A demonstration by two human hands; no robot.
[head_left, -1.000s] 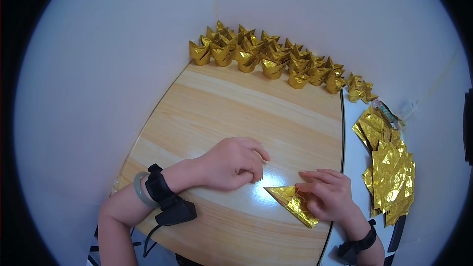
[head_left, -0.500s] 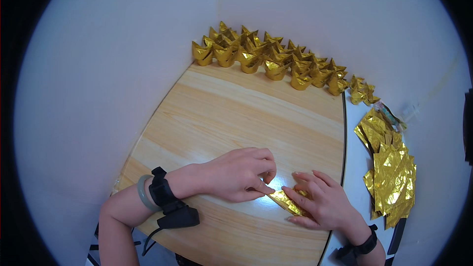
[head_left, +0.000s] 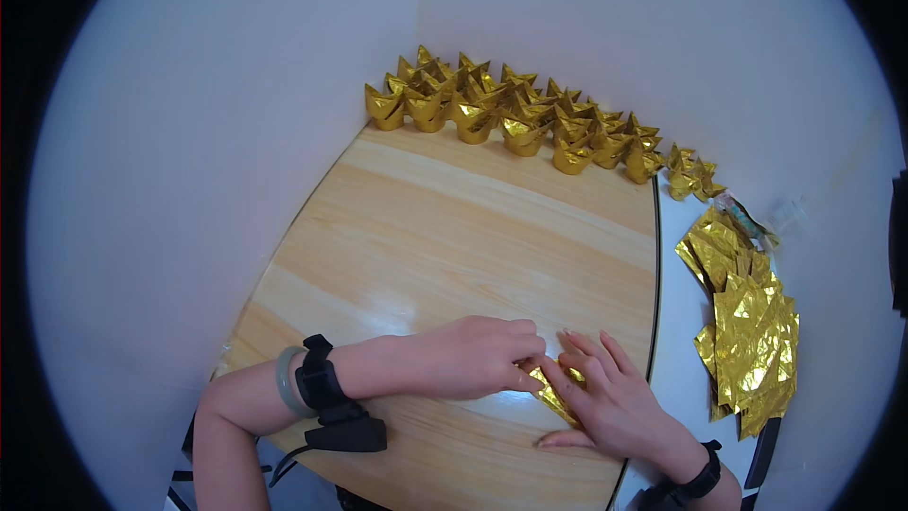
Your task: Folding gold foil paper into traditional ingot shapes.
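Note:
A small folded piece of gold foil paper (head_left: 552, 401) lies on the wooden tabletop (head_left: 426, 237), mostly covered by my hands. My left hand (head_left: 478, 357) is closed, its thumb and bent fingers pinching the paper's left end. Over the paper's right part rests my right hand (head_left: 613, 407), fingers stretched out and spread, the index finger pressing near the left fingertips. The thumb of this hand lies out to the side on the wood. How the paper is folded under the fingers cannot be made out.
Rows of folded gold paper ingots (head_left: 522, 135) line the far edge by the wall. On the white surface at right lies a pile of gold foil sheets (head_left: 755, 345), with a small plastic packet (head_left: 749, 220) behind it. A black device (head_left: 347, 435) with a cable hangs at my left wrist.
My left hand has shifted right and slightly nearer, closing against the right fingers at the paper's left end. Less of the paper's left tip shows now. The right fingers are more stretched out.

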